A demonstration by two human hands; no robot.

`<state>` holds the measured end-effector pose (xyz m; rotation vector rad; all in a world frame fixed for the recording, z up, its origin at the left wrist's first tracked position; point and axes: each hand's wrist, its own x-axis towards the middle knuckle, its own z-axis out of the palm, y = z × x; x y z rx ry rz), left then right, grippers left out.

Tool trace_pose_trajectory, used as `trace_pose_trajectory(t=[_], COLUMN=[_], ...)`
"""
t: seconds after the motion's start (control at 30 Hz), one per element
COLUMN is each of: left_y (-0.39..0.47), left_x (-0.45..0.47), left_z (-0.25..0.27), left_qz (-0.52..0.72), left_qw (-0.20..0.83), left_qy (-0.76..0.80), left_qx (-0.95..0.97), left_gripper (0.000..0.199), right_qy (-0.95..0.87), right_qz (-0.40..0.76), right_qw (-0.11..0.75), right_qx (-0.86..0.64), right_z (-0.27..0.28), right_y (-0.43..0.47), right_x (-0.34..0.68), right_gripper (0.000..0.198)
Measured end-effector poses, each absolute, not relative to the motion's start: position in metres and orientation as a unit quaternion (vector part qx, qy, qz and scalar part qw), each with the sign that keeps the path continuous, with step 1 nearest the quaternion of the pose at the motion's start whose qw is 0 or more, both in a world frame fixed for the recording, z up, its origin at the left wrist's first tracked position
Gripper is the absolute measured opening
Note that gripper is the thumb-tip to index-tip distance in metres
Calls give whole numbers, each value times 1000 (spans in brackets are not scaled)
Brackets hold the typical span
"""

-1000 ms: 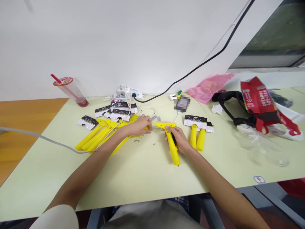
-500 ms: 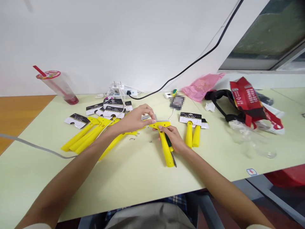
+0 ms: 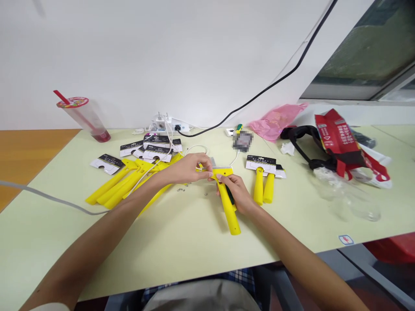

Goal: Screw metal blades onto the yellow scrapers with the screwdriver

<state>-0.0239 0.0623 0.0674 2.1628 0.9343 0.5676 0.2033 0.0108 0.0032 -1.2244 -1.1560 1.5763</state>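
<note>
My right hand [image 3: 240,192] is wrapped around a yellow scraper [image 3: 231,216], its thumb on the front of the head and the handle slanting down toward me. Tucked behind the handle in the same hand is a screwdriver [image 3: 230,195] with a dark green and yellow grip; its shaft is hidden. At the left end of the scraper's head, my left hand [image 3: 189,167] has thumb and finger pinched, touching the yellow edge. Whether a small part sits between those fingertips cannot be seen. Several tiny metal pieces [image 3: 180,189] lie on the table just below my left hand.
Several yellow scrapers [image 3: 113,190] and printed cards [image 3: 107,164] lie at left, crossed by a white cable. Two carded scrapers [image 3: 258,188] lie at right. A tilted drink cup [image 3: 94,125], power strip [image 3: 180,126], pink bag [image 3: 275,122] and red packaging [image 3: 339,136] line the back.
The scraper's handle end has moved slightly down and right, and the screwdriver's shaft has gone out of sight behind it. My left fingertips have shifted down to the head's left corner.
</note>
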Motion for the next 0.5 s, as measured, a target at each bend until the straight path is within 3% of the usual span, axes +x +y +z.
trace_pose_trajectory(t=[0.27,0.5], left_y=[65,72], left_x=[-24,-23], left_z=[65,52], left_qz=[222,275], left_qw=[423,568], left_qy=[381,368], left_qx=[792,683], left_gripper=[13,35], right_qy=[-461,-476], right_qz=[626,638], right_qw=[404,386], right_qx=[-482,-466], right_z=[6,10], right_y=[7,6], right_x=[204,206], right_gripper=[49,48])
